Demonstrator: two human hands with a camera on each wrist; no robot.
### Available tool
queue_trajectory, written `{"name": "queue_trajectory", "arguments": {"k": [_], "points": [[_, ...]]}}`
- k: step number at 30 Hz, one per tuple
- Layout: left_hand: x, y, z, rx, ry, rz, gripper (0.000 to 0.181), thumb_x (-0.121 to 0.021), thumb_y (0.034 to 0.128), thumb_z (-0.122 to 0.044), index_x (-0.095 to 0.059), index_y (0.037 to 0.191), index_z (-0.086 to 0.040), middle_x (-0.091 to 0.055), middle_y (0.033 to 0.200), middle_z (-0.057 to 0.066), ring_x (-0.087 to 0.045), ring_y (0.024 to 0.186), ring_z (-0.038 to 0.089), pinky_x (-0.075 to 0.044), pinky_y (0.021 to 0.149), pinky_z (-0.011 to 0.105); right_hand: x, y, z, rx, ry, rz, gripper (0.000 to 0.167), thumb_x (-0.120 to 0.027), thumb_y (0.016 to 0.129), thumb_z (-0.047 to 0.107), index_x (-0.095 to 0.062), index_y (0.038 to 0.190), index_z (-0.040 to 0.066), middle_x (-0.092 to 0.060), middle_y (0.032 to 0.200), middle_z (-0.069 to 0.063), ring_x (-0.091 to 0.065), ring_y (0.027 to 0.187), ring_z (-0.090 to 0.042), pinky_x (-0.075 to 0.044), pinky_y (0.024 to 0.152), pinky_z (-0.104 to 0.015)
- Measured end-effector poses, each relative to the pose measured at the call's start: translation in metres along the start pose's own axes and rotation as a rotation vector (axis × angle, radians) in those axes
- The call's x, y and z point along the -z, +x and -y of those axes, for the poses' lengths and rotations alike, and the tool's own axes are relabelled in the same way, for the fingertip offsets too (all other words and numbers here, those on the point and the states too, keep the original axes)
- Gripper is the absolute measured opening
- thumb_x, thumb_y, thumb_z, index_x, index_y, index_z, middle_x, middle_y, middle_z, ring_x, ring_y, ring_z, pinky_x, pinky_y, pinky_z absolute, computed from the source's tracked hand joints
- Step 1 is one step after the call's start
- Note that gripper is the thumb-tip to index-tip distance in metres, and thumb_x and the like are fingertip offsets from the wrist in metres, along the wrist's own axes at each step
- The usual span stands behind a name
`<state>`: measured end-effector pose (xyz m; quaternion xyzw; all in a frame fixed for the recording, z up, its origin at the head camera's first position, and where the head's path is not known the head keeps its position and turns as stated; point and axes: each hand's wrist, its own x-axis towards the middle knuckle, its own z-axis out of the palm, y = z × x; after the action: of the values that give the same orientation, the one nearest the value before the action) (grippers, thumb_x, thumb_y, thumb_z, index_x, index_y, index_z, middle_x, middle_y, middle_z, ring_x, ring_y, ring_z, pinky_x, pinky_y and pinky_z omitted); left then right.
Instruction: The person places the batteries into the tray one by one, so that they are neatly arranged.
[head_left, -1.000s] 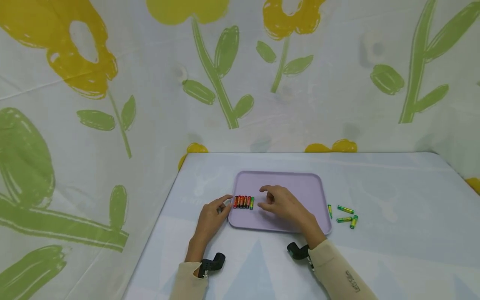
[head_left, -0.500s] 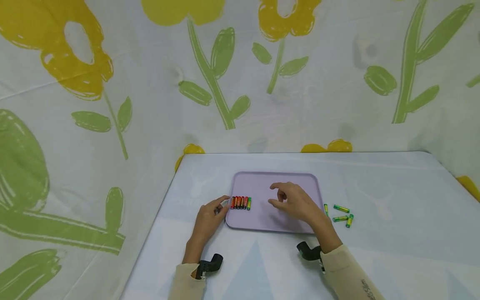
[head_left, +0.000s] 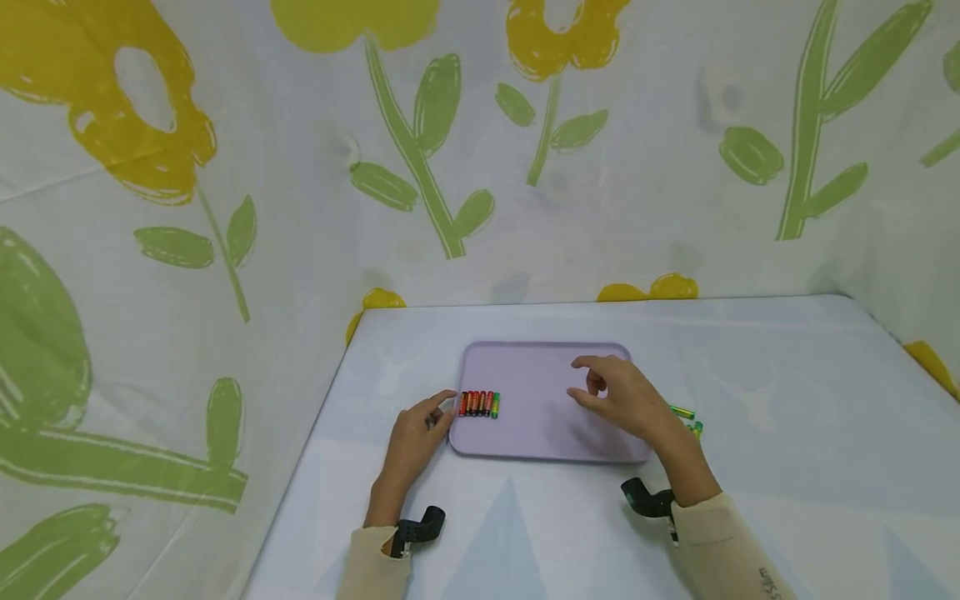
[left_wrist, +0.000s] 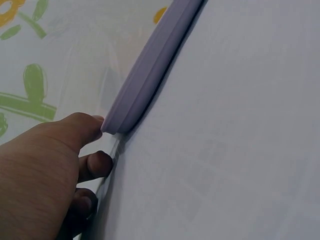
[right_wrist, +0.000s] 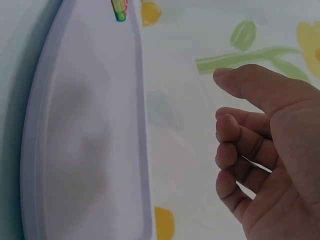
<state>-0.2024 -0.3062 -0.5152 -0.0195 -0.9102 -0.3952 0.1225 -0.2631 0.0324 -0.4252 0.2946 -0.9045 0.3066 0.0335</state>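
A lilac tray (head_left: pixel 540 375) lies on the table. Along its left side sits a row of several red-and-black batteries (head_left: pixel 474 403), with one green-and-yellow battery (head_left: pixel 496 405) at the row's right end. My left hand (head_left: pixel 412 433) rests against the tray's left edge; in the left wrist view a fingertip (left_wrist: pixel 98 121) touches the rim while the other fingers hang loosely bent. Above the tray's right part hovers my right hand (head_left: pixel 626 400), thumb and index apart and nothing between them. In the right wrist view its other fingers (right_wrist: pixel 229 150) are loosely bent.
Loose green-and-yellow batteries (head_left: pixel 682 412) lie on the table right of the tray, partly hidden behind the right wrist. A flower-printed cloth (head_left: pixel 300 208) hangs behind the table and along its left. A black wrist camera (head_left: pixel 423 527) sits on each forearm.
My right hand has moved right, away from the battery row and towards the loose batteries, holding nothing. My left hand keeps its place at the tray edge. The head view has shifted slightly.
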Motion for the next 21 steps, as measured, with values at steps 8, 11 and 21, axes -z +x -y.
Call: {"name": "queue_trajectory", "arguments": {"k": [8, 11, 21], "points": [[0.000, -0.002, -0.002, 0.027, 0.001, 0.010, 0.030, -0.069, 0.0965, -0.022, -0.071, 0.127, -0.023, -0.059, 0.073, -0.012, -0.047, 0.059, 0.008, -0.039, 0.054, 0.027, 0.017, -0.014, -0.014, -0.054, -0.028, -0.011, 0.036, -0.078, 0.088, 0.015, -0.066, 0.118, 0.001, -0.051, 0.072, 0.005, -0.055, 0.081, -0.023, -0.047, 0.075, -0.038], [0.001, -0.003, -0.005, 0.014, -0.017, 0.009, 0.031, -0.070, 0.0957, -0.020, -0.071, 0.126, -0.020, -0.059, 0.073, -0.010, -0.047, 0.059, 0.010, -0.040, 0.053, 0.027, 0.025, -0.018, -0.019, -0.087, -0.044, -0.026, 0.035, -0.078, 0.088, 0.016, -0.066, 0.118, 0.001, -0.052, 0.074, 0.004, -0.055, 0.082, -0.023, -0.047, 0.075, -0.039], [0.000, 0.000, -0.003, 0.025, 0.000, 0.011, 0.031, -0.070, 0.0961, -0.023, -0.071, 0.127, -0.022, -0.059, 0.072, -0.011, -0.048, 0.060, 0.009, -0.040, 0.055, 0.027, 0.045, -0.034, -0.039, -0.162, -0.044, 0.023, 0.035, -0.075, 0.090, 0.016, -0.065, 0.119, -0.001, -0.050, 0.074, 0.003, -0.053, 0.081, -0.024, -0.043, 0.073, -0.039]]}}
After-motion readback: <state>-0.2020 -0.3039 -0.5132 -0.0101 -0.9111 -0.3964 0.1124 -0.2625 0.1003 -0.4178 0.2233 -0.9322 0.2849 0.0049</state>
